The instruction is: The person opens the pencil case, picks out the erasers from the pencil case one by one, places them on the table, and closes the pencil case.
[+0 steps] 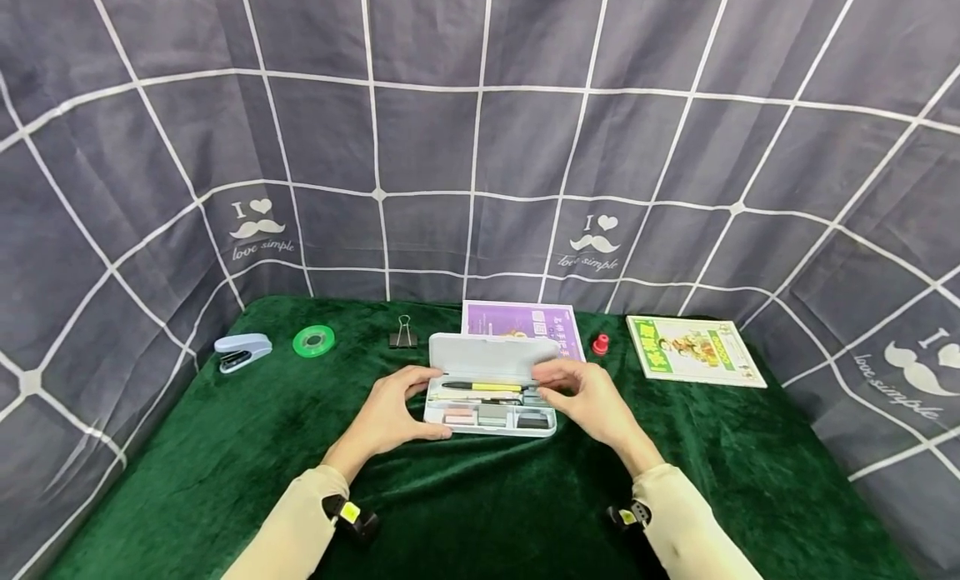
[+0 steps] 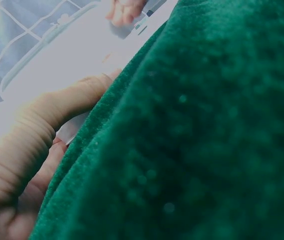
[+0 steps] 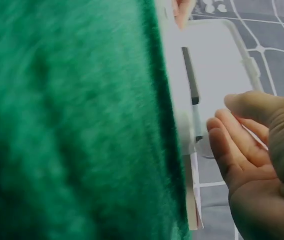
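A white pencil case (image 1: 491, 431) lies with its lid (image 1: 487, 357) raised. A yellow and black pen (image 1: 487, 387) lies along its back compartment, above other slim pens. The front compartment holds a pink block (image 1: 460, 416), a grey block (image 1: 492, 414) and a dark block (image 1: 532, 421). My left hand (image 1: 390, 409) grips the case's left end, thumb at the front corner and fingers toward the back. Over the right end hovers my right hand (image 1: 588, 394), fingers loosely bent; the right wrist view shows nothing between its thumb and fingertips (image 3: 216, 127).
Behind the case lies a purple book (image 1: 517, 317). A stapler (image 1: 242, 351), green tape roll (image 1: 313, 341) and black binder clip (image 1: 403, 334) are to the left. On the right are a small red object (image 1: 601, 344) and a green-and-yellow book (image 1: 696, 352). Green cloth (image 1: 480, 497) covers the table.
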A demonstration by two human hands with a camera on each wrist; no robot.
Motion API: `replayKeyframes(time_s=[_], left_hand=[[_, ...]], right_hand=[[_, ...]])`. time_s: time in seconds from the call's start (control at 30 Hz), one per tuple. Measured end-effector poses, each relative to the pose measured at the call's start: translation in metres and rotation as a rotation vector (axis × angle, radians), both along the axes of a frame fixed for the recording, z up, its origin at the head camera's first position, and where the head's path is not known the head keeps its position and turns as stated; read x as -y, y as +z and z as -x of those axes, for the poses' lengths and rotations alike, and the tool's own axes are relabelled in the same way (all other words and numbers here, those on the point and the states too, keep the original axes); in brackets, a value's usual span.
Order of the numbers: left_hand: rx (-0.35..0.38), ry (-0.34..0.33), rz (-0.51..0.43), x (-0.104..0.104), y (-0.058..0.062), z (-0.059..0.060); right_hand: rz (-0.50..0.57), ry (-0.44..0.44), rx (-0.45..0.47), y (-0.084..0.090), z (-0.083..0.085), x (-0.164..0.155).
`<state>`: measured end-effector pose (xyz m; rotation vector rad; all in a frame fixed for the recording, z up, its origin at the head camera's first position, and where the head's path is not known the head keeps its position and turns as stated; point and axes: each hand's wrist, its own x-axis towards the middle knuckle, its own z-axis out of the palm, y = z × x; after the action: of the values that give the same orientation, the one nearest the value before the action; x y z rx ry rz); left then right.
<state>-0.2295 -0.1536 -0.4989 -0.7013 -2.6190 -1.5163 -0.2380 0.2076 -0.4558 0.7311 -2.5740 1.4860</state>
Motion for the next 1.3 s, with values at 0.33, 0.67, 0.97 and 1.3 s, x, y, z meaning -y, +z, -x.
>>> replayKeyframes(time_s=[0.33,0.67,0.97,1.3], left_hand=[[0.02,0.015,-0.003,0.0,0.001,0.001],[0.031,0.02,0.014,0.0,-0.001,0.003],[0.037,0.02,0.023,0.0,0.002,0.003],[0.035,0.019,0.031,0.0,0.003,0.001]], right_hand=[[-0.311,0.155,-0.18,0.002,0.005,0.0],[-0.313,0.153,-0.164,0.007,0.009,0.0],[-0.183,0.054,-0.123,0.005,0.007,0.0],[-0.181,-0.098,-0.183,0.026,-0.002,-0.039]])
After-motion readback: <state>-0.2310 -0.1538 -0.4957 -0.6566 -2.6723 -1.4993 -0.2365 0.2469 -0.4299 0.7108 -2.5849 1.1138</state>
